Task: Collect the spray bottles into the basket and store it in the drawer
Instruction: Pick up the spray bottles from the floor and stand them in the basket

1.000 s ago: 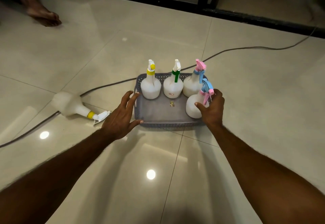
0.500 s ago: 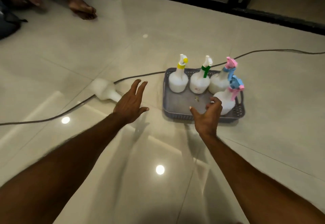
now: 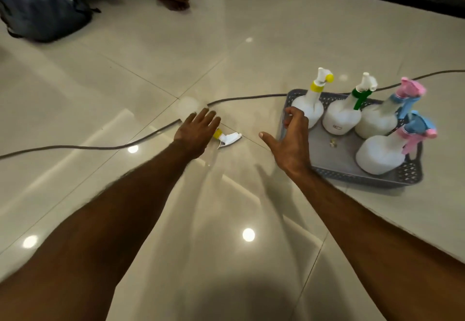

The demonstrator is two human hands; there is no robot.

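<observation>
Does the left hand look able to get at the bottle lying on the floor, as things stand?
Probably yes. The left hand is spread open right over the fallen bottle, hiding its neck, with nothing between them. The cable runs under it but should not block a grip.

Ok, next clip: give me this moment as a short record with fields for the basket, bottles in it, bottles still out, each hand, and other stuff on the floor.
basket: grey basket on the tiled floor, at the right
bottles in basket: four upright: yellow-collar bottle, green-collar bottle, and two pink-and-blue bottles
bottles still out: one fallen bottle lying on its side on the floor, left of the basket
left hand: open, over the fallen bottle, no grip visible
right hand: open, empty, by the basket's left edge
other: cable across the floor; dark bag at upper left
</observation>
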